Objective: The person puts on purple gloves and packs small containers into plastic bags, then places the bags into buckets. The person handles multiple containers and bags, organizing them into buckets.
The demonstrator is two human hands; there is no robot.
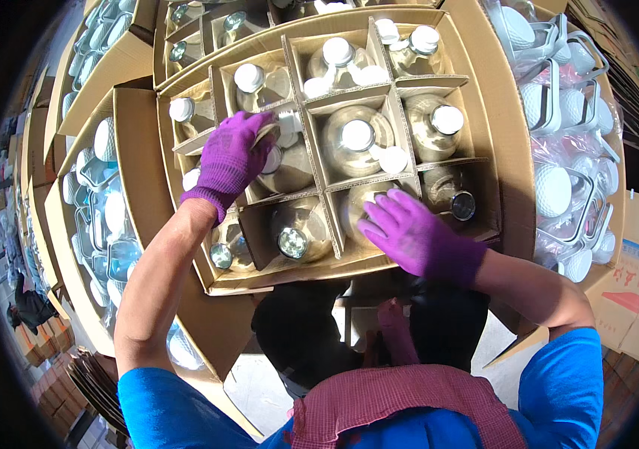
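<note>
In front of me a cardboard box (353, 269) with cardboard dividers (361, 182) holds several clear bottles, one to a compartment. Some, like one bottle (357, 137) near the middle, wear white caps; the front-left ones, such as the bottle (302, 230), show bare mouths. My left hand (238, 154), in a purple knit glove, is over the left-middle compartments with its fingers curled down; whether it grips something is hidden. My right hand (409, 230), gloved alike, lies over a front compartment, fingers extended across a bottle top that they mostly cover. Loose white caps (393, 160) rest beside some bottles.
Open boxes of bagged white dimpled parts with handles stand at the left (112, 213) and right (563, 179). Another divided box of bottles (229, 28) adjoins the far side. A printed carton (634, 275) stands at the far right, with stacked flat cardboard (95, 387) at lower left.
</note>
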